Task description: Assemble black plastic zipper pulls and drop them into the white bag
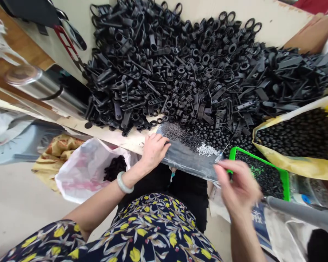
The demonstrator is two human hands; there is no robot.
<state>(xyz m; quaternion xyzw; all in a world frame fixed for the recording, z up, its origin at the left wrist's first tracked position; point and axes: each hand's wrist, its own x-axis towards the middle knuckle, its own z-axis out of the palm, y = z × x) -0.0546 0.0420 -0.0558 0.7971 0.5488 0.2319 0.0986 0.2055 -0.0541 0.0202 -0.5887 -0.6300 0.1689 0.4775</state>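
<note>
My left hand (154, 151) rests at the front edge of a dark plastic-covered strip (177, 156), its fingers a little apart and nothing seen in them. Close to its fingertips lies a heap of tiny grey parts (175, 131). My right hand (242, 182) is blurred; thumb and fingers are pinched at the strip's right end on a small pale thing with a thin metal shaft, whose kind I cannot make out. Just left of that pinch is a pile of small silver pins (207, 149). Small black parts (190, 140) lie between the two piles.
A large mound of black plastic parts (164, 69) covers the back. At right are a green tray (285, 182) of small black pieces and a yellow bag (295, 163) of black balls. A steel flask (50, 89) and a white bag (82, 174) are at left.
</note>
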